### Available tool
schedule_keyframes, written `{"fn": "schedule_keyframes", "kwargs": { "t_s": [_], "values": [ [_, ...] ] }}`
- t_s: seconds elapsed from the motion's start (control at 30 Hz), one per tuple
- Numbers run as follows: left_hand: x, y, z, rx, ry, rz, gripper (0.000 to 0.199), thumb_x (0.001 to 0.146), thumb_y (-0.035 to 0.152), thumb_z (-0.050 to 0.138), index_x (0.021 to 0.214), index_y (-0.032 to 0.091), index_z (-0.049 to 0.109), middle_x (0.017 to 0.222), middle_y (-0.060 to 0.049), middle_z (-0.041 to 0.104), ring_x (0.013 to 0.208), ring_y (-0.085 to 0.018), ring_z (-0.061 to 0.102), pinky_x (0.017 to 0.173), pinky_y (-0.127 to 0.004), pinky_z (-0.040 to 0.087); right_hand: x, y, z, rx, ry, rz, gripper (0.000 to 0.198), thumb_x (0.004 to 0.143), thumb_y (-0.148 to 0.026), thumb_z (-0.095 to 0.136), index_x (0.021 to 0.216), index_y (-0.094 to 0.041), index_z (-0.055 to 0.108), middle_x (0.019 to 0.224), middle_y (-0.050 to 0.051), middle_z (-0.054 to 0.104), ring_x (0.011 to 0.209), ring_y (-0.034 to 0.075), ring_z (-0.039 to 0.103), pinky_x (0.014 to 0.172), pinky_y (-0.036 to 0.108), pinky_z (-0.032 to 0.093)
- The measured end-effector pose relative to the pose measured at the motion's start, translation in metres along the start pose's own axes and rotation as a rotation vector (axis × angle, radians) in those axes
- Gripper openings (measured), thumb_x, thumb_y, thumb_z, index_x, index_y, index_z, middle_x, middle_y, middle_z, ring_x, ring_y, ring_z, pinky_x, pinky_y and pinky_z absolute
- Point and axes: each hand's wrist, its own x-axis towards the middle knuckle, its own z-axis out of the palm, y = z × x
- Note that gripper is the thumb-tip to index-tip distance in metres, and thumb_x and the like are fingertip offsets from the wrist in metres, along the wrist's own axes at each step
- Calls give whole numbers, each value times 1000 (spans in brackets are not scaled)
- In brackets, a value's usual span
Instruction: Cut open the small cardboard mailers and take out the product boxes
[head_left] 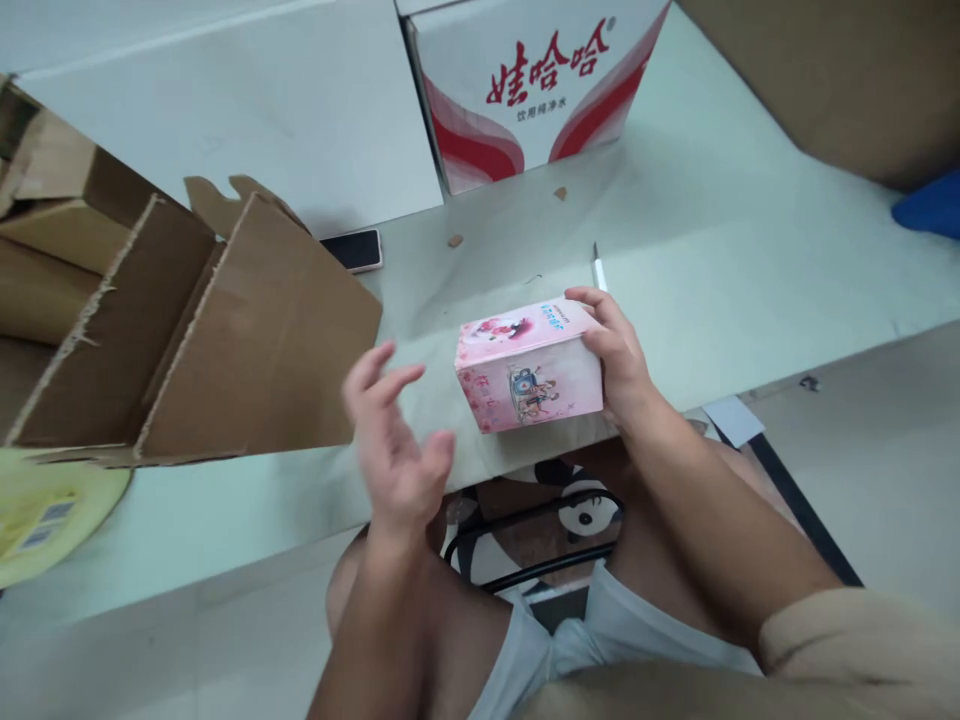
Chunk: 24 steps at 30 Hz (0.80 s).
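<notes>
A small pink printed box (531, 370), with a cartoon drawing on its side and flower pictures on top, is held at the table's near edge. My right hand (616, 350) grips its right end, fingers on the top and side. To the left of the box, my left hand (394, 440) hangs apart from it with the fingers spread and nothing in them. Just beyond the right hand lies a thin white-handled craft knife (598, 268) with a dark pointed tip.
Open brown cardboard boxes (255, 340) stand at the left, near a dark phone (354, 250). A white and red carton (540, 90) is at the back. Small brown scraps (455, 241) lie on the pale table (720, 230). A yellow item with a barcode (52, 510) is at lower left.
</notes>
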Motion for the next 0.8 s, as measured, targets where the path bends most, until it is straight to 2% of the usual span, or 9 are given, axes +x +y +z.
{"fn": "schedule_keyframes", "kwargs": {
  "t_s": [0.1, 0.13, 0.3, 0.4, 0.5, 0.57, 0.67, 0.73, 0.8],
  "values": [
    [1, -8, 22, -261, -311, -195, 87, 69, 68, 82, 140, 36, 43, 154, -10, 44, 141, -35, 48, 109, -49, 51, -4, -3, -4, 67, -32, 30, 92, 53, -85, 70, 123, -30, 45, 113, 7, 65, 109, 30, 66, 92, 46, 56],
    [4, -11, 28, -329, -343, -242, 93, 67, 66, 85, 142, 36, 39, 152, -10, 46, 137, -34, 53, 107, -46, 53, -5, -4, -6, 74, -40, 35, 95, 53, -86, 70, 125, -30, 45, 116, 8, 66, 111, 31, 66, 94, 47, 56],
    [20, -14, 48, -618, -223, -487, 82, 70, 72, 79, 134, 31, 49, 139, -9, 61, 119, -30, 67, 90, -38, 62, -7, -11, -11, 99, -89, -11, 96, 69, -94, 48, 139, -30, 42, 143, 12, 58, 129, 33, 61, 100, 51, 57],
    [22, -6, 49, -769, -294, -702, 76, 79, 82, 58, 129, 25, 58, 123, -11, 72, 96, -29, 74, 71, -38, 64, -5, -9, -9, 42, -205, -102, 98, 70, -93, 50, 148, -36, 34, 160, 8, 43, 141, 33, 51, 105, 52, 55],
    [22, -2, 50, -866, -429, -809, 83, 80, 88, 46, 126, 20, 64, 110, -13, 76, 87, -30, 75, 73, -44, 65, -1, -1, -3, -20, -308, -188, 118, 63, -91, 65, 158, -45, 13, 169, 3, 29, 149, 33, 42, 110, 53, 52],
    [21, -4, 51, -844, -482, -863, 82, 83, 86, 44, 123, 19, 66, 108, -15, 77, 88, -32, 76, 74, -47, 64, 2, 5, 0, -39, -338, -201, 128, 61, -88, 70, 159, -47, -2, 167, 3, 31, 150, 33, 40, 112, 54, 51],
    [23, -9, 51, -684, -328, -774, 59, 88, 70, 58, 123, 23, 66, 116, -11, 76, 96, -29, 75, 72, -38, 64, 6, 12, 3, -11, -264, -172, 127, 65, -87, 67, 158, -44, -8, 152, 8, 45, 143, 32, 48, 110, 53, 53],
    [25, -12, 49, -605, -210, -614, 54, 85, 62, 70, 126, 27, 64, 125, -7, 73, 105, -28, 74, 73, -33, 63, 8, 13, 5, -2, -194, -142, 121, 65, -85, 69, 154, -40, 2, 139, 10, 53, 130, 32, 58, 107, 53, 54],
    [27, -15, 48, -553, -208, -484, 61, 78, 57, 82, 127, 27, 63, 129, -8, 71, 113, -29, 71, 82, -34, 63, 10, 14, 7, -25, -176, -128, 116, 62, -85, 72, 147, -37, 12, 132, 10, 56, 118, 30, 63, 103, 52, 56]
  ]
}}
